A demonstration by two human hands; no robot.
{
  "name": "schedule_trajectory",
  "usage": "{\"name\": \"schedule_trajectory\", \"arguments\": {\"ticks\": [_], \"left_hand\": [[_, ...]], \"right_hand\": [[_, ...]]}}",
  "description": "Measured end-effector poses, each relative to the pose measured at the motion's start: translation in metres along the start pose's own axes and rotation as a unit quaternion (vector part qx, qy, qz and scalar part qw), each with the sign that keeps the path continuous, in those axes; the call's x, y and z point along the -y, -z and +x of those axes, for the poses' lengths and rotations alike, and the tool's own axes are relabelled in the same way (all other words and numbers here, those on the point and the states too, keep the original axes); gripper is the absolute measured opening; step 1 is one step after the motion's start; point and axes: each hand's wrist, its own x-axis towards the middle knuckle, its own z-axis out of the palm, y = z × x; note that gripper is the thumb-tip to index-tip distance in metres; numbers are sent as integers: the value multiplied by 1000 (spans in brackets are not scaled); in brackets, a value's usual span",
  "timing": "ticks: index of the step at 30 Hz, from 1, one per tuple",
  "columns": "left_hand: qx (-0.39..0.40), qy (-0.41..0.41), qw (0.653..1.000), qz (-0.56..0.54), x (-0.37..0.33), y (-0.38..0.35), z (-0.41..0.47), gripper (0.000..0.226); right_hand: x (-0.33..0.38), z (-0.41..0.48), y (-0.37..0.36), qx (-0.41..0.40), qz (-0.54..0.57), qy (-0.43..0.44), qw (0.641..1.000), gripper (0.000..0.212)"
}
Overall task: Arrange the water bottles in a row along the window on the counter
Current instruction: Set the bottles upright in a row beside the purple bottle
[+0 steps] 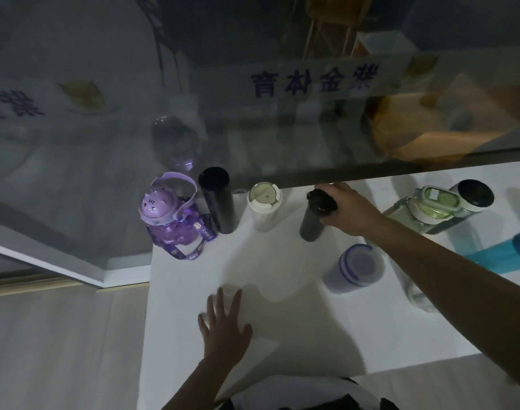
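Left hand: the left hand [225,324] lies flat at 6 o'clock on the counter [282,335], fingers spread and holding nothing; I judge it a brace while the other arm reaches far.
Hidden item: something pale and rounded sits just past its fingertips; too dim to name.
Striped bottle: the white bottle with blue bands [355,269] stands at 4 o'clock, well short of the glass, seemingly waiting its turn.
Teal bottle: a teal bottle [501,253] lies tilted at 3 o'clock by the frame edge, also outside the row.
Right hand: the right hand [349,210] is closed over the cap and upper body of the dark grey bottle [315,216] at 1 o'clock, gripping from above and the side, likely to steer it into line.
Row so far: along the window [253,128], from 11 to 12 o'clock, stand the purple cat bottle [168,216], the black tumbler [217,199] and the cream cup [264,205], close together and near the glass.
Gap: the held bottle is apart from the cream cup, so the spacing looks unfinished.
Far right: the green bottle [424,210] and the white flask with a dark top [474,195] sit at 2 o'clock, touching or nearly so, close to the window.
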Motion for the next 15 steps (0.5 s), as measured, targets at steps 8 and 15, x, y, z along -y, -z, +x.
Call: {"name": "schedule_trajectory", "arguments": {"ticks": [8, 15], "left_hand": [[-19, 82, 996, -6, -37, -25, -18, 74], [-2, 113, 993, -37, -49, -30, -24, 74]], "right_hand": [[-8, 21, 19, 46, 40, 55, 997, 73], [-4, 41, 26, 19, 62, 82, 995, 71]]}}
